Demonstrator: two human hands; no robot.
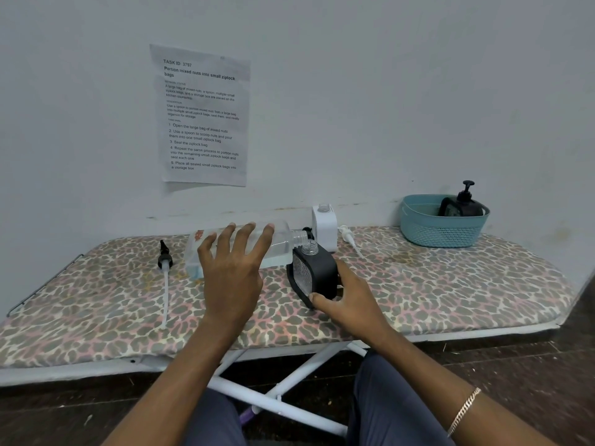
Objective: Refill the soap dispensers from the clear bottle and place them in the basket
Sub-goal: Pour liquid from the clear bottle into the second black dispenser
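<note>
My left hand [233, 262] grips the clear bottle [280, 243], which is tipped on its side with its open neck over the mouth of a black soap dispenser [317, 272]. My right hand [349, 300] holds that uncapped black dispenser tilted on the board, thumb at its lower corner. A white dispenser [325, 225] without its pump stands just behind. Its white pump [349, 238] lies to its right. A black pump [165, 262] with a long white tube lies at the left. Another black dispenser [462, 206] with its pump on sits in the teal basket [444, 231].
Everything rests on a leopard-print ironing board [450, 294] against a grey wall. A printed sheet [203, 115] is taped to the wall. The board's white legs [289, 391] and my knees are below the front edge.
</note>
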